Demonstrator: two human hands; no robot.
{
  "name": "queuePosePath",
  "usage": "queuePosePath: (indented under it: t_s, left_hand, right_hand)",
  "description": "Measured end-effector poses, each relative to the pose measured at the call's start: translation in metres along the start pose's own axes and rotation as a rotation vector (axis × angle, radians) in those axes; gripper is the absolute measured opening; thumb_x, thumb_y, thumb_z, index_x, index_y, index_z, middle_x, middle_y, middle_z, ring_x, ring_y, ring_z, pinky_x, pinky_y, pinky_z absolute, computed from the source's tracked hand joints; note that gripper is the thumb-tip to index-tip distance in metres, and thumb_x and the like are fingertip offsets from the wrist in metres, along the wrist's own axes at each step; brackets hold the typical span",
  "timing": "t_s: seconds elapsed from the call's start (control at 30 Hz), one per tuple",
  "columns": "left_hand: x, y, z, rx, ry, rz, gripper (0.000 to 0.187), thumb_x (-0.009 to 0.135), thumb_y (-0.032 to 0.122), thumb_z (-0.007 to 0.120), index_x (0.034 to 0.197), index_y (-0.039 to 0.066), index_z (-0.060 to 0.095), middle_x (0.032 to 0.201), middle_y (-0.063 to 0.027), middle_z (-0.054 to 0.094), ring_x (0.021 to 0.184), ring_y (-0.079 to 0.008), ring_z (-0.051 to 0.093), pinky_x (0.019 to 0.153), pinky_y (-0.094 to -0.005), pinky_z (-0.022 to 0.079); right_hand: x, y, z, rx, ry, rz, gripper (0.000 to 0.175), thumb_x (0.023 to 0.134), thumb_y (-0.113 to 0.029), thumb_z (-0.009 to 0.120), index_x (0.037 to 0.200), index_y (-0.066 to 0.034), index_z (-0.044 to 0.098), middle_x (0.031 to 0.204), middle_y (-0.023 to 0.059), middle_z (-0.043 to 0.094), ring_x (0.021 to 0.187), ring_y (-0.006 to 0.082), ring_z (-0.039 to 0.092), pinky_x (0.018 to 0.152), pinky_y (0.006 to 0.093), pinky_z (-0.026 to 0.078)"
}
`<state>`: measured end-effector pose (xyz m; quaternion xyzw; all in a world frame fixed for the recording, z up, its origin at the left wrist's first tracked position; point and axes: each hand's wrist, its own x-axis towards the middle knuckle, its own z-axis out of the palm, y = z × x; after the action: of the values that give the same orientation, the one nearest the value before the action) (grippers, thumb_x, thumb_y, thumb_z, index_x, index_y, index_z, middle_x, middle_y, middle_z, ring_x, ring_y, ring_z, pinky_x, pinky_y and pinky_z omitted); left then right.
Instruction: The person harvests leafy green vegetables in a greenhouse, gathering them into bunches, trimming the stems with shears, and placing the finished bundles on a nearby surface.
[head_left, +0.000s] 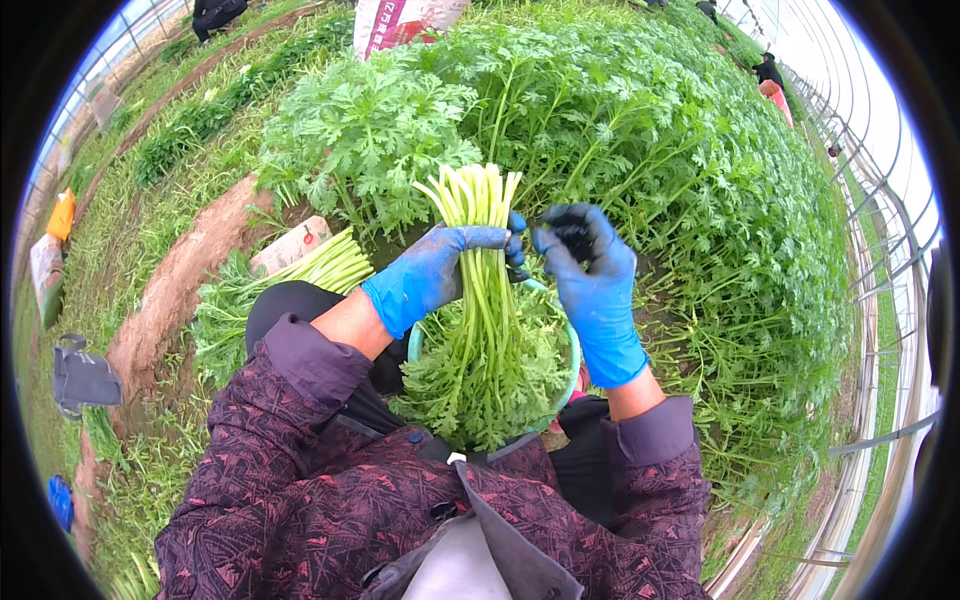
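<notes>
My left hand (442, 259), in a blue glove soiled at the fingers, is wrapped around a bunch of leafy green stems (484, 300). The pale cut ends point away from me. The leaves hang down over a teal tub (574, 352) between my knees, with more greens in it. To the right of the bunch, my gloved right hand (589, 259) is raised and apart from it. Its fingers are loosely curled, with a gap at the thumb, and I see nothing held there. By my left knee lies another bundle of cut stems (326, 266).
Dense leafy plants (645, 142) grow ahead and to the right. A printed sack (405, 22) stands at the far side. Beside the cut bundle lies a piece of cardboard (292, 246). A grey bag (86, 375) rests at left. Other people (766, 71) are in the distance.
</notes>
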<state>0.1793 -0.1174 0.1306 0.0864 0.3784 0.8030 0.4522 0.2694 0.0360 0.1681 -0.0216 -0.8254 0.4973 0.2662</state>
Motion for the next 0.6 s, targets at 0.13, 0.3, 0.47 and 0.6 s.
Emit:
queuePosePath:
  t_s: [0.13,0.3,0.47,0.6]
  left_hand:
    - [0.005,0.004,-0.007,-0.076,-0.08,0.094,0.027,0.083,0.009,0.059,0.109,0.004,0.057,0.108,-0.0159,0.063,0.111,-0.0328,0.058,0.097,-0.0434,0.045]
    - [0.008,0.005,-0.014,-0.125,-0.045,0.078,0.027,0.082,0.009,0.06,0.108,0.003,0.057,0.114,-0.0199,0.062,0.113,-0.0343,0.057,0.101,-0.0455,0.043]
    - [0.008,0.009,-0.017,-0.154,-0.011,0.071,0.027,0.081,0.011,0.06,0.107,0.002,0.057,0.115,-0.0213,0.061,0.113,-0.0346,0.057,0.101,-0.0461,0.042]
    - [0.006,0.005,-0.009,-0.179,-0.06,-0.018,0.024,0.083,0.011,0.059,0.106,0.003,0.059,0.112,-0.0206,0.062,0.107,-0.0341,0.059,0.1,-0.0443,0.043]
  right_hand:
    - [-0.024,0.007,0.01,-0.342,-0.224,-0.265,0.037,0.073,-0.01,0.076,0.106,-0.0081,0.06,0.086,0.007,0.064,0.069,0.0171,0.064,0.06,0.028,0.051]
    - [-0.029,0.017,0.02,-0.463,-0.235,-0.335,0.042,0.074,-0.009,0.072,0.113,-0.008,0.056,0.095,0.0109,0.061,0.08,0.0258,0.064,0.065,0.034,0.052]
    - [-0.027,0.017,0.024,-0.491,-0.235,-0.416,0.033,0.076,-0.007,0.068,0.107,-0.006,0.057,0.09,0.0115,0.06,0.076,0.0284,0.062,0.064,0.037,0.051]
    - [-0.024,0.02,0.031,-0.642,-0.173,-0.509,0.022,0.079,-0.015,0.063,0.098,-0.0053,0.056,0.083,0.0109,0.057,0.068,0.0298,0.06,0.057,0.0397,0.049]
